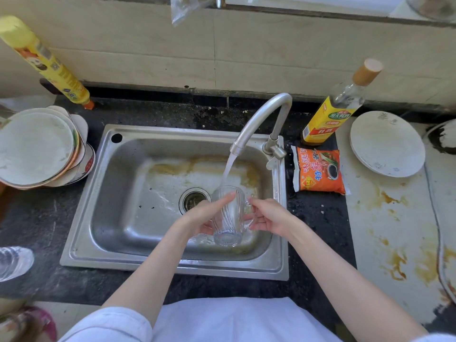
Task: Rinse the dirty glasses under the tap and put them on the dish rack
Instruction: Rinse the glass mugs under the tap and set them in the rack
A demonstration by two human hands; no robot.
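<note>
A clear ribbed glass mug (228, 219) is tilted over the steel sink (128, 198), its mouth toward the tap (259, 119). Water runs from the spout straight into the mug's rim. My left hand (206, 217) wraps around the left side of the mug, fingers curled on its wall. On the other side, my right hand (267, 214) holds the mug at its handle. Another clear glass (13, 262) lies at the left edge of the counter, partly cut off by the frame.
A stack of plates (37, 146) stands left of the sink beside a yellow bottle (47, 62). Right of the tap are a cooking wine bottle (338, 107), an orange seasoning packet (319, 171) and a white plate (387, 144) on a stained board.
</note>
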